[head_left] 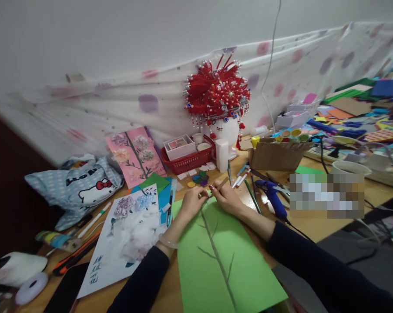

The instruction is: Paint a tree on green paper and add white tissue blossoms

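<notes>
A bright green sheet [250, 265] lies before me, with a long dark stem and several thin side branches on it. Over its far end, my left hand [193, 202] is closed in a pinch near the top of the stem; what its fingertips hold, if anything, is too small to make out. Close beside it, my right hand [228, 199] is closed on a thin brown strip [223, 183] that sticks up between the fingers. The fingertips of both hands nearly meet.
To the left lie a flower picture [106, 256] and a blue checked bag [75, 187]. Behind stand a red basket [189, 164] and a red beaded headdress [219, 91]. On the right are a blue glue gun [274, 200], its cord and a cardboard box [277, 156].
</notes>
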Demonstrator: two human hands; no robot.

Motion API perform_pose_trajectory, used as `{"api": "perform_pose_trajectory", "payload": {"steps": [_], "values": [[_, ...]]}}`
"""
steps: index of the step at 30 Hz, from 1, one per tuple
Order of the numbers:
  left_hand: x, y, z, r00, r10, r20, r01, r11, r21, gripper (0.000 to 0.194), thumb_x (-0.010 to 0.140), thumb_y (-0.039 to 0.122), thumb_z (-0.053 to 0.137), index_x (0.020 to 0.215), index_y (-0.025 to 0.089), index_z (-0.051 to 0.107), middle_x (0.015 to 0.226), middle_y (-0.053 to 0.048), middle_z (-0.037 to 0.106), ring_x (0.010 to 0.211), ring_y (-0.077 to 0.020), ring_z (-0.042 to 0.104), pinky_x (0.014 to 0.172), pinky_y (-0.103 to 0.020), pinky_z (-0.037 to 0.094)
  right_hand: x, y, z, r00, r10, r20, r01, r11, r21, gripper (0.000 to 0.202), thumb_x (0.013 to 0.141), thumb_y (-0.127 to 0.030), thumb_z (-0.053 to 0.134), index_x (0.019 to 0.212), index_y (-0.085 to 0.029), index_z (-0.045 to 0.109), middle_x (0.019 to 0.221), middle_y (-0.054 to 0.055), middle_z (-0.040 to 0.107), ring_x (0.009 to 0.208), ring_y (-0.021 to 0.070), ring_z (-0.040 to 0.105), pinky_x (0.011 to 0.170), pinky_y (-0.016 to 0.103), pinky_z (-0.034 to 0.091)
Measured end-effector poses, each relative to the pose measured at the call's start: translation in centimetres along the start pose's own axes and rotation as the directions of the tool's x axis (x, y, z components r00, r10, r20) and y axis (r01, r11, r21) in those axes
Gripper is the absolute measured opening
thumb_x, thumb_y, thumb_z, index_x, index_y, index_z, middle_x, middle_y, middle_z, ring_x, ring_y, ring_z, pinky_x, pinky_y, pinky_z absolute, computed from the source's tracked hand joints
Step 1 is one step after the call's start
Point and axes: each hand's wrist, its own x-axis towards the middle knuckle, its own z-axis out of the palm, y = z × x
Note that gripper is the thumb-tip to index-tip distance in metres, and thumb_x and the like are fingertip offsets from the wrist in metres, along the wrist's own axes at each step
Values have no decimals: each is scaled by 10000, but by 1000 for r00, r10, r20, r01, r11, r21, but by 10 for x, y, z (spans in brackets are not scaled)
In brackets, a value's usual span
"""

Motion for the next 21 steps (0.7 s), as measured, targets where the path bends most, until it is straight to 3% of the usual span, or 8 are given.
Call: {"api": "perform_pose_trajectory", "payload": {"steps": [11, 21], "values": [[1, -3, 1, 1000, 6, 16, -6, 1000, 2, 142, 738, 45, 609, 764, 174, 663, 835, -24, 670, 781, -157, 592, 770, -266, 448, 2, 2, 3, 994, 60, 88, -45, 986, -164, 190, 920, -325, 387, 796, -214, 479, 705, 41, 586, 663, 188, 538, 597, 255, 325], [0, -8, -4, 996, -87, 28, 90, 992, -91, 169, 711, 60, 641, 851, 153, 624, 864, -28, 663, 702, -127, 592, 672, -235, 470, 2, 1, 5, 990, 98, 103, -72, 970, -231, 177, 931, -309, 397, 837, -209, 509, 733, 57, 631, 685, 199, 575, 584, 256, 302]]}}
